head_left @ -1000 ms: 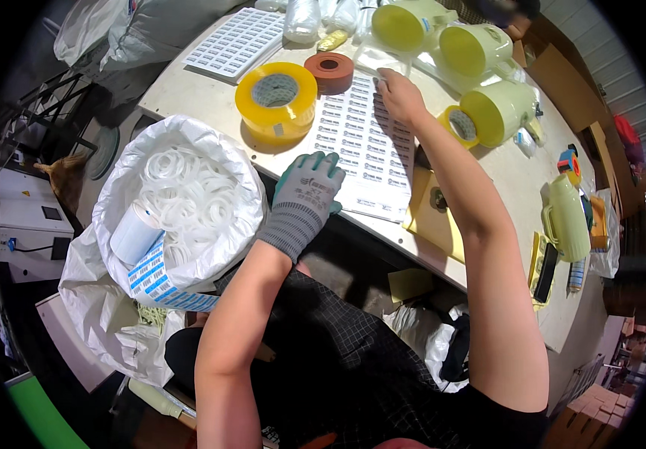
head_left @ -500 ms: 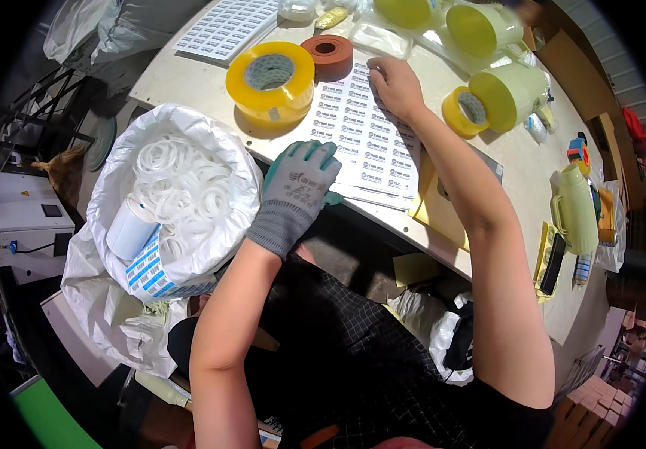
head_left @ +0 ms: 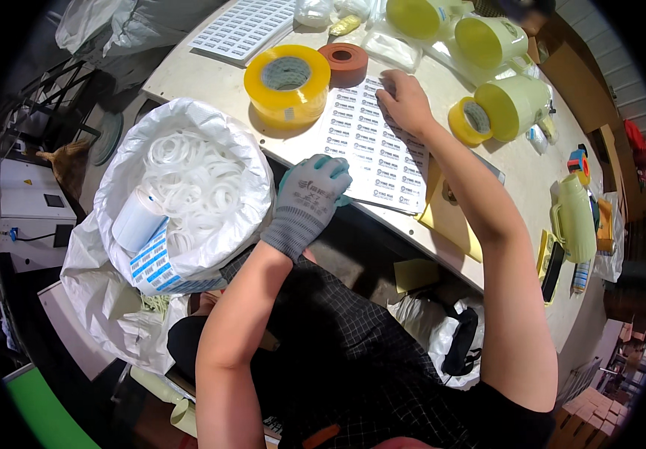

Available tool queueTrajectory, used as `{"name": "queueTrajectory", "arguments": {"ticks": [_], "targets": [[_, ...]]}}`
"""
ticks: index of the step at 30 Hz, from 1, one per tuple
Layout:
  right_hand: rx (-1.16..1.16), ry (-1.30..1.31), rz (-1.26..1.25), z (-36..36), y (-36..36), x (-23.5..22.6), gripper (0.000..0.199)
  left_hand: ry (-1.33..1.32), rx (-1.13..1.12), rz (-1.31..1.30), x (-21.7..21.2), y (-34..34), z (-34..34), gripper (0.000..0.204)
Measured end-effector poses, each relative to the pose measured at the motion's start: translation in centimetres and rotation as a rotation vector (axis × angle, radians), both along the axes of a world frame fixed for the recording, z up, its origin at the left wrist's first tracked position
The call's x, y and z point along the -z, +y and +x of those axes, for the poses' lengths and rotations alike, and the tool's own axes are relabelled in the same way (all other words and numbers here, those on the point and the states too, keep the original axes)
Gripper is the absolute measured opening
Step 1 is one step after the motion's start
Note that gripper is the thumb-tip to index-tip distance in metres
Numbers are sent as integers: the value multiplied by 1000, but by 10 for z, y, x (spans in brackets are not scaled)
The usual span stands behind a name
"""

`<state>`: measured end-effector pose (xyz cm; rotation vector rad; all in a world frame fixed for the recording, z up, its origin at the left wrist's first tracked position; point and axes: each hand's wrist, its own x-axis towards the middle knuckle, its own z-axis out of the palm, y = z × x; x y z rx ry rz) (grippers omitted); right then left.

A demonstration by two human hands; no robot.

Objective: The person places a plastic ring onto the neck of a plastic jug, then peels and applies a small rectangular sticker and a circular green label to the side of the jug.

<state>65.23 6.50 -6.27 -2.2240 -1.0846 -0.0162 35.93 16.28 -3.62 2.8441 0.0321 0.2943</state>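
Observation:
A white sheet of printed labels (head_left: 368, 138) lies on the workbench in front of me. My left hand (head_left: 314, 187), in a grey and green glove, is closed at the sheet's near left corner, fingers bent over its edge and thumb low beside it. The fingertips are partly hidden. My bare right hand (head_left: 407, 103) rests at the sheet's far right side, fingers stretched out and thumb apart, holding nothing. Beyond the sheet stand a large roll of yellowish clear tape (head_left: 315, 84) and a smaller reddish-brown roll (head_left: 347, 66).
Left of the bench, a white sack (head_left: 106, 198) holds translucent rings and a label roll (head_left: 139, 220). Pale yellow jugs (head_left: 499, 105) and another tape roll (head_left: 470, 122) stand at the far right. A yellow-tan board (head_left: 449, 213) lies beside the sheet. More label sheets (head_left: 244, 28) lie farther back.
My left hand's fingers have gone from lying flatter to bent at the sheet's corner. The right hand stays at the far side. The whole view has shifted slightly.

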Motion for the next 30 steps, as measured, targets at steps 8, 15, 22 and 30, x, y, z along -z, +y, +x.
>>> {"name": "queueTrajectory", "arguments": {"ticks": [8,15,22,30], "targets": [[-159,-283,-148,0,48,-25,60,-4,-7,-13,0,2,2,28],[91,-196,-114,6,14,-39,59,46,-62,-45,-2,0,-1,29],[371,-384,-475,11,-75,-29,55,16,-57,-39,6,-1,-4,30],[439,-293,-648,20,-90,-54,56,52,-55,-7,1,-14,19,30]]}}
